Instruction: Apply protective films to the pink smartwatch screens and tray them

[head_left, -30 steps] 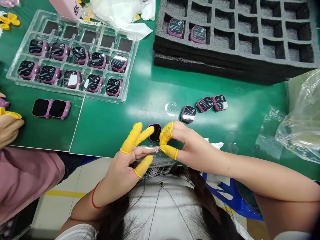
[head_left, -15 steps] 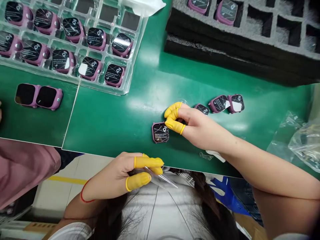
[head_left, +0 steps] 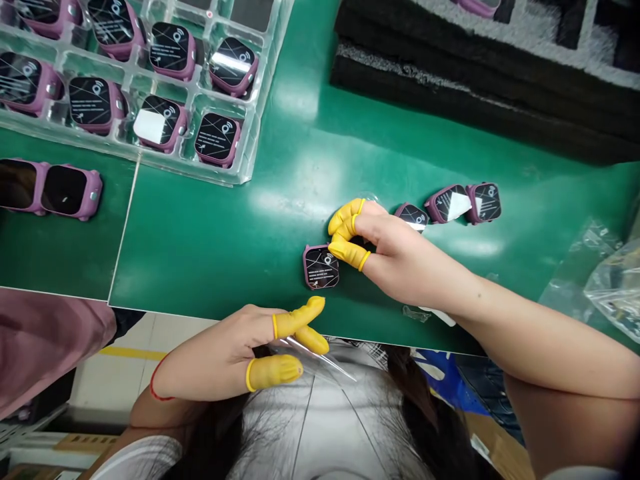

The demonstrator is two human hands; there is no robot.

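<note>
A pink-cased smartwatch (head_left: 321,268) lies face up on the green table, its dark screen printed with white lines and text. At its upper right corner is my right hand (head_left: 390,250), with yellow finger cots; thumb and fingers are pinched together, and anything between them is too small to make out. Below and left, near the table's front edge, my left hand (head_left: 260,350) also wears yellow cots. Tweezers (head_left: 325,360) are tucked in its fingers, pointing down and right, while the thumb and index finger are spread apart.
Upper left is a clear tray (head_left: 245,170) of pink watches. A black foam block (head_left: 450,113) stands upper right. Several watches (head_left: 449,203) lie beyond my right hand, two more (head_left: 65,191) at left. Plastic bags (head_left: 615,287) lie far right; a pink-clothed person (head_left: 45,340) is at left.
My left index finger has lifted away from the thumb and tweezers. My right hand stays at the watch's corner. The view has shifted slightly, so tray and foam sit higher.
</note>
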